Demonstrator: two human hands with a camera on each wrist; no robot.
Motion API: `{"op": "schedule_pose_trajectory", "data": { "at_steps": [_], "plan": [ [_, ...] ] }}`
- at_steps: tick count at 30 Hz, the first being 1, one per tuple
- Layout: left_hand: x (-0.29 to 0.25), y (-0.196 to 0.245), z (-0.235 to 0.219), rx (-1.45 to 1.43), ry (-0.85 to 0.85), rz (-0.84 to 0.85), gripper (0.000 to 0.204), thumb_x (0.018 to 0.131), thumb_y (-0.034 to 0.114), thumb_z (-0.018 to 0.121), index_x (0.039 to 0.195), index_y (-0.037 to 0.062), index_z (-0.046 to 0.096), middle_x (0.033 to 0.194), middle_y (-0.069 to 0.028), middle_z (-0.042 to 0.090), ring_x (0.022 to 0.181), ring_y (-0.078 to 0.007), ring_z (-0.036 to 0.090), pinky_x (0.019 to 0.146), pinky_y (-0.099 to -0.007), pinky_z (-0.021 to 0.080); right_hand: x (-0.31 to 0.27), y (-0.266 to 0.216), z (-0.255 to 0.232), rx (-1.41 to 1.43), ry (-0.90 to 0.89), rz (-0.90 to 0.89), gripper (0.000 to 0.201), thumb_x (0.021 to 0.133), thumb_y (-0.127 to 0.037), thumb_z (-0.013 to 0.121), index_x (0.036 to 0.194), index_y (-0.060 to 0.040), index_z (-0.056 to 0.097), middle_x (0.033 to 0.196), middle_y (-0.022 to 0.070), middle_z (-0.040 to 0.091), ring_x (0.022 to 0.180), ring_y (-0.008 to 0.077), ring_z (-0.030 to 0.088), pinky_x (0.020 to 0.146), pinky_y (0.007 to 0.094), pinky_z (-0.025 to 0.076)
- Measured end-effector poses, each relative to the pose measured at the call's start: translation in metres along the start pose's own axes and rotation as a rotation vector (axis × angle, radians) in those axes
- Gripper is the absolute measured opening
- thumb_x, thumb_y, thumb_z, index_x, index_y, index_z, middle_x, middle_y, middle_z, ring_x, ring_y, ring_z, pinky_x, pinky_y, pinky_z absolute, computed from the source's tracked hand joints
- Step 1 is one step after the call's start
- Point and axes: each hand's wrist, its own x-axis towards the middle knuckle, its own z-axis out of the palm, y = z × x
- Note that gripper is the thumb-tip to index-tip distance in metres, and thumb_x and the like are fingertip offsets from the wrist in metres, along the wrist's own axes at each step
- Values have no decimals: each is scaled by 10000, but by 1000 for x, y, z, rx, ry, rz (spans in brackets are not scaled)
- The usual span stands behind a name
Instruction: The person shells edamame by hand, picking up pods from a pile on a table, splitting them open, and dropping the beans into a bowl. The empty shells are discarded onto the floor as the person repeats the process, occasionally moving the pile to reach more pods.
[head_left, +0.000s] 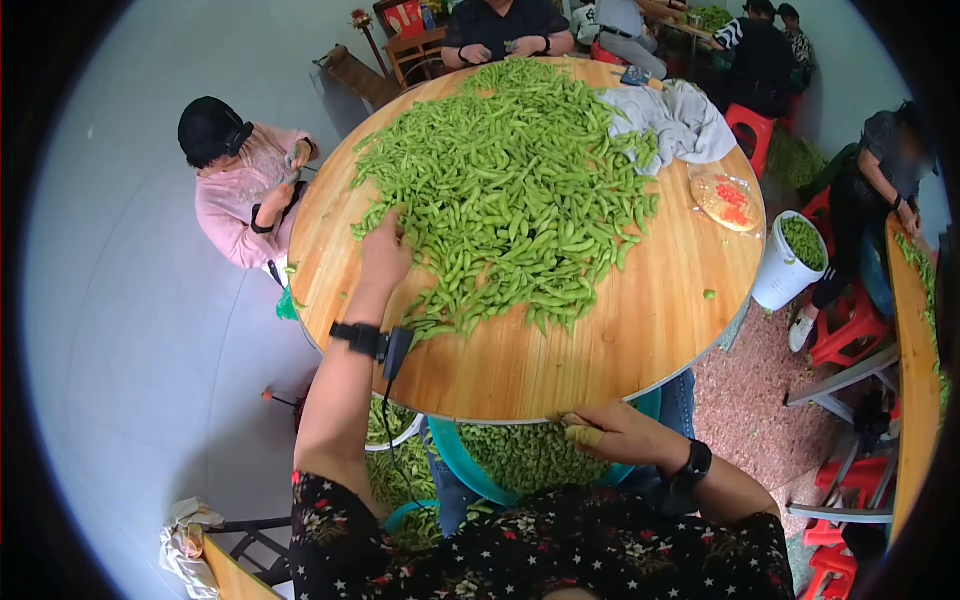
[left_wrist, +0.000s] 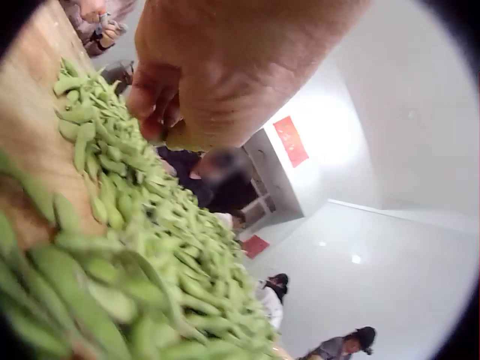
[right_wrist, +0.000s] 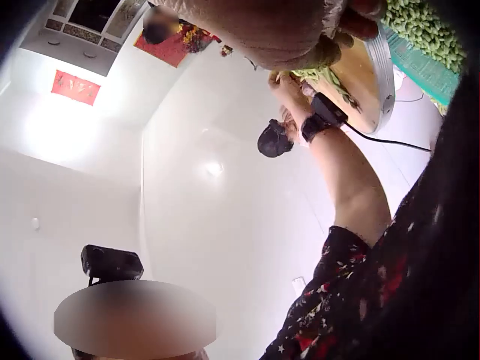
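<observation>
My left hand [head_left: 386, 252] is at the left edge of a broad heap of green soybean pods [head_left: 520, 190] on the round wooden table. Its fingers [left_wrist: 155, 105] curl down to the pods in the left wrist view, and a yellow-green bit of pod [left_wrist: 178, 136] shows at the fingertips. At the table's near rim is my right hand [head_left: 625, 436], above a teal basin [head_left: 450, 455] of shelled green beans [head_left: 525, 455]. Yellowish wrapping covers one of its digits. Its fingers [right_wrist: 360, 26] are bent in the right wrist view; whether they hold anything I cannot tell.
A grey cloth [head_left: 690, 120] and a bagged flatbread [head_left: 725, 200] lie on the table's right side. A person in pink [head_left: 245, 190] sits left, another person in black [head_left: 508, 30] across. A white bucket [head_left: 790, 262] of greens stands right, near red stools [head_left: 850, 325].
</observation>
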Motion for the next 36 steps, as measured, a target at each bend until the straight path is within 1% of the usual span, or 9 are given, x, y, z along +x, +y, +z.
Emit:
{"op": "schedule_pose_trajectory", "data": {
  "at_steps": [2,4,10,15,25,27,31,33,36],
  "plan": [
    [-36,45,-35,-824,-226,-293,197,871,92,616,1059,34,614,906,-96,671,761,-211,670,636,-337,528,4,-18,-2,290,-64,152,354,1001,-274,440,1259,-53,542,800,43,612,597,100,577,565,276,471],
    [-76,92,-64,-1251,-389,-394,163,915,68,570,1069,50,621,964,-33,650,790,-126,635,665,-276,506,14,-28,3,406,-63,190,365,1016,-248,410,1320,-62,488,822,31,609,580,85,555,540,237,459],
    [-178,164,-54,-1590,-278,-250,183,905,-10,582,1079,35,615,986,-25,650,955,-110,598,842,-257,469,33,-37,13,757,170,73,299,1014,-175,410,1285,-50,393,828,55,601,543,107,555,468,224,430],
    [-194,168,-56,-1240,-215,-98,216,895,-59,561,1096,10,606,1006,-41,638,923,-103,602,801,-231,479,26,-37,10,689,164,110,191,1010,-143,402,1176,-49,408,795,51,579,499,95,531,417,223,393],
    [-191,172,-57,-1033,-286,11,338,913,-25,530,1246,2,580,1057,-54,640,897,-94,577,788,-221,455,20,-39,6,748,220,103,187,1008,-134,403,1180,-62,396,769,40,564,495,89,498,425,221,380],
    [-190,174,-56,-1022,-198,53,288,898,-24,549,1180,-18,605,944,-114,656,873,-168,633,784,-261,486,19,-38,6,751,218,94,182,1006,-129,406,1176,-64,397,766,36,558,493,84,480,424,220,372],
    [-187,175,-65,-931,-173,126,302,899,-28,547,1195,-7,603,897,-100,652,794,-173,628,719,-277,493,19,-40,6,743,222,95,172,1004,-124,412,1164,-63,402,757,32,554,495,80,474,426,217,367],
    [-188,176,-77,-663,-169,287,310,911,-1,544,1216,6,602,850,-83,636,695,-139,592,631,-273,485,18,-41,5,736,204,112,159,1003,-130,418,1149,-68,415,724,22,540,469,72,443,407,218,346],
    [-202,169,-74,-1094,-335,91,308,927,46,541,1229,18,599,810,-59,615,641,-100,554,569,-253,462,9,-48,-2,870,48,130,152,1008,-170,422,1128,-78,438,694,18,535,433,73,419,380,222,326]
  ]
}}
